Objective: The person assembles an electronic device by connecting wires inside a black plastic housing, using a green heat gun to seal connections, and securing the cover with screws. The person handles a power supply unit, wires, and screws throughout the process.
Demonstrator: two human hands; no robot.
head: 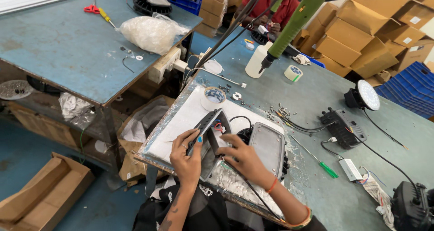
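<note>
The dark lamp housing (pixel 211 130) stands tilted on edge over the white foam sheet (pixel 181 122), near the front edge of the workbench (pixel 316 104). The left hand (pixel 186 156) grips its lower left edge: the fingers curl around the rim, with the thumb pressed against the near face. The right hand (pixel 244 158) sits just to the right of the housing; its fingers (pixel 226 143) are bent and pressed against the housing's inner side, where red wires show. Whether they pinch a wire cannot be told.

Just beside the right hand lies a grey rectangular lamp cover (pixel 267 145), flat on a round black finned body. A tape roll (pixel 213 97) lies on the foam sheet beyond the housing. Small screws (pixel 282 111) are scattered on the bench to the right, near a green-handled screwdriver (pixel 323 163).

A green powered screwdriver (pixel 296 21) hangs above the bench, its tip near a white plastic bottle (pixel 257 59).

Containers: a clear plastic bag (pixel 149 32) on the neighbouring table holds small white parts. A blue crate (pixel 183 3) stands behind it; its contents are dark and unclear. An open cardboard box (pixel 40 195) lies on the floor at left.
</note>
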